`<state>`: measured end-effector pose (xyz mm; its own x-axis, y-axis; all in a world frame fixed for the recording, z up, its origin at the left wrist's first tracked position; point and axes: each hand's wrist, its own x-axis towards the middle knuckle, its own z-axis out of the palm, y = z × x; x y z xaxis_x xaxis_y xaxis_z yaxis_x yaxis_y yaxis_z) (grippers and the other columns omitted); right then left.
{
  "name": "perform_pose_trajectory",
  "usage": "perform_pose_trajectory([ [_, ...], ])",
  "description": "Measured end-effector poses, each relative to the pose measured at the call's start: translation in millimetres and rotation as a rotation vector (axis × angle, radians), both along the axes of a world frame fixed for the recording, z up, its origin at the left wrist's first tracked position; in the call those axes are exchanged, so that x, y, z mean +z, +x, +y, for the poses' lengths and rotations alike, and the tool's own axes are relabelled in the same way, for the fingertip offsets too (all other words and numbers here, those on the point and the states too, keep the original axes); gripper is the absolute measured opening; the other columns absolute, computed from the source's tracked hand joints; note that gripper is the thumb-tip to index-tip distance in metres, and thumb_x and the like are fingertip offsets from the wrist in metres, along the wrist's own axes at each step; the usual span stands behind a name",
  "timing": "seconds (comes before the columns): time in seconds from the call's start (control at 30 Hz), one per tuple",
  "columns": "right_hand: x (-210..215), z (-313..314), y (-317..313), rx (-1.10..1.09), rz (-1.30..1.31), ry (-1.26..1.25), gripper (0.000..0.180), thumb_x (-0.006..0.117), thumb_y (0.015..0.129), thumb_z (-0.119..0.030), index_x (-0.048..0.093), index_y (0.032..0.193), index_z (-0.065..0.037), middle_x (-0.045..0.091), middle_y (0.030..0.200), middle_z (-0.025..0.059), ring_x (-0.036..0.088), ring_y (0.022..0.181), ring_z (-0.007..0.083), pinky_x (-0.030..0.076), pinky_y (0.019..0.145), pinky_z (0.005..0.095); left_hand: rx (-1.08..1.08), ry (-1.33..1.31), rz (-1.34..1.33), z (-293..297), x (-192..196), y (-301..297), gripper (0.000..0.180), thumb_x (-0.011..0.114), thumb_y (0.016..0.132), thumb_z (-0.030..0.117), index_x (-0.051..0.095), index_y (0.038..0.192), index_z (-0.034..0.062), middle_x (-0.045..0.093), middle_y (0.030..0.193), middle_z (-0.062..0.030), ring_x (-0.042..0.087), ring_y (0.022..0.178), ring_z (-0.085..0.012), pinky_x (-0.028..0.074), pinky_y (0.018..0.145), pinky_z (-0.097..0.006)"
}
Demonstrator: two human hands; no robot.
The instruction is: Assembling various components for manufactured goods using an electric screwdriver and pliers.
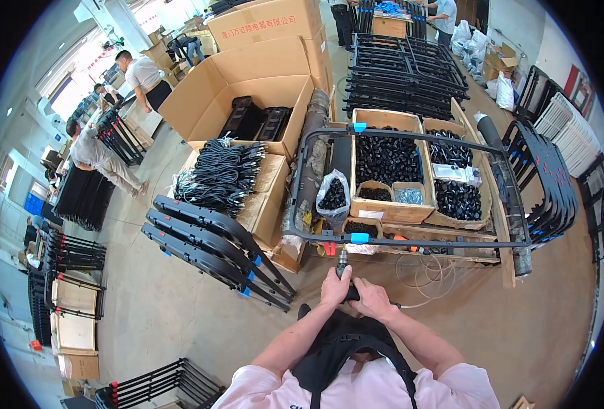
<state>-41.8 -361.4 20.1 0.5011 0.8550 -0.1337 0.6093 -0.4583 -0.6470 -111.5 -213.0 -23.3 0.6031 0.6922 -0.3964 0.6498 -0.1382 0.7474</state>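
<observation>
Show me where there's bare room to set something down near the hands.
Bare floor lies between the black panels and the stacked frames lower left, and right of the right hand, short of the wooden plank. It is crowded inside the black frame, where cartons of black parts stand side by side.

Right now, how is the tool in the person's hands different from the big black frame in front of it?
The tool is small and chunky, but the frame is a big, open rectangle with rounded corners. The tool has a silver nose, while the frame is black with blue bands. The left hand and right hand hold the tool; neither holds the frame. Both have black parts.
</observation>
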Motion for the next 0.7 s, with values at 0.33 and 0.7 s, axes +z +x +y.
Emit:
perform_pose_trajectory([
  [0.33,2,-3,-14,0.017,-0.058,0.046,0.052,0.082,0.078,-0.024,0.058,0.118,-0.002,0.056,0.120,0.0184,0.063,0.113,0.0413,0.055,0.091,0.0524,0.019,-0.033,-0.031,-5,3,-7,0.069,0.059,0.097,0.064,0.063,0.110,-0.0030,0.071,0.107,-0.0336,0.068,0.108,-0.0496,0.052,0.093,-0.054],
  [0.7,0,-9,-22,0.021,-0.066,0.030,0.052,0.082,0.078,-0.024,0.058,0.119,-0.002,0.056,0.117,0.0177,0.064,0.111,0.0402,0.055,0.090,0.0510,0.041,-0.032,-0.039,-12,4,-17,0.067,0.060,0.097,0.063,0.066,0.105,-0.0029,0.073,0.104,-0.0300,0.070,0.105,-0.0460,0.053,0.092,-0.052],
])
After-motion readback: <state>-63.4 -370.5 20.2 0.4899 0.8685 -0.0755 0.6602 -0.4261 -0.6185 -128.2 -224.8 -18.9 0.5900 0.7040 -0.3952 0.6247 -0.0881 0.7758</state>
